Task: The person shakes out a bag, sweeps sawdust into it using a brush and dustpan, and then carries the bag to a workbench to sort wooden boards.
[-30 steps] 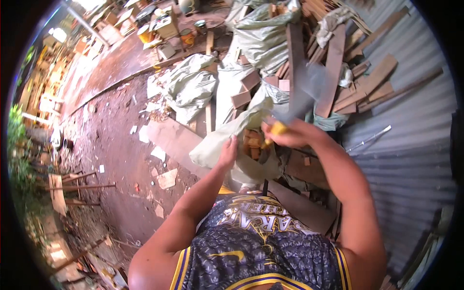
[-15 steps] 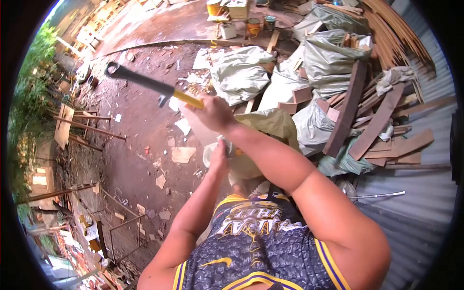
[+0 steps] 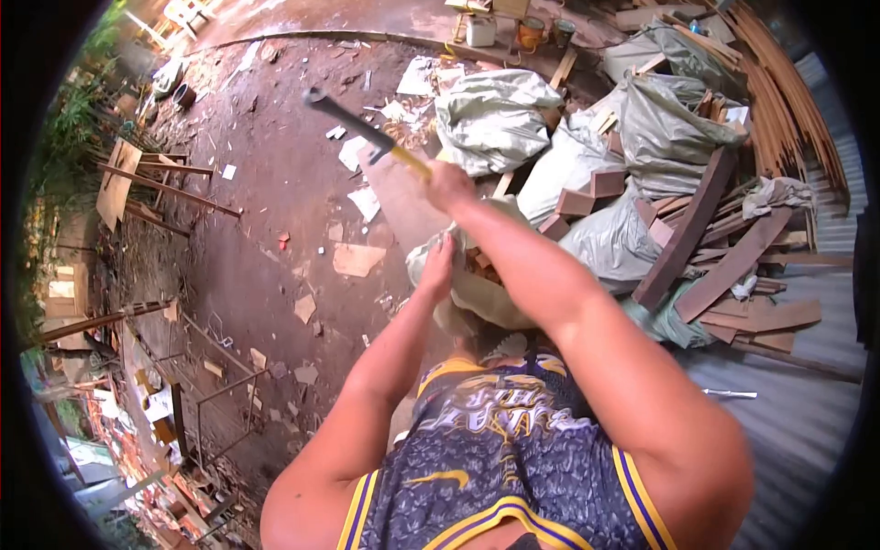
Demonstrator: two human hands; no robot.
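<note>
— Right hand (image 3: 449,186)?
— Clenched round the yellow grip of a hammer (image 3: 367,134), arm stretched forward. Dark head of the tool up and to the left, out over the dirt ground (image 3: 266,229).

— Left hand (image 3: 438,266)?
— Fingers curled onto the rim of a pale sack (image 3: 477,293), gripping its edge. Low, just under the raised forearm.

— Inside the sack?
— Small wood offcuts (image 3: 478,261), showing just right of the fingers at the mouth. Count not possible; mostly hidden by the arm.

— Around it?
— More grey-green sacks (image 3: 495,115) behind and to the right, bulging, some with brick-coloured blocks (image 3: 587,192) poking out between them. Further right, dark planks (image 3: 692,229) leaning and lying across each other, on a corrugated metal sheet (image 3: 797,394). Thin strips of wood (image 3: 788,101) bundled along the top right edge.

— Left side?
— Bare reddish earth strewn with flat scraps of board (image 3: 356,259) and paper. Wooden stakes (image 3: 170,191) lying near the greenery at the far left. Paint tins (image 3: 532,32) at the top, beyond the sacks.

— In the way?
— Own right arm, crossing over most of the sack.
</note>
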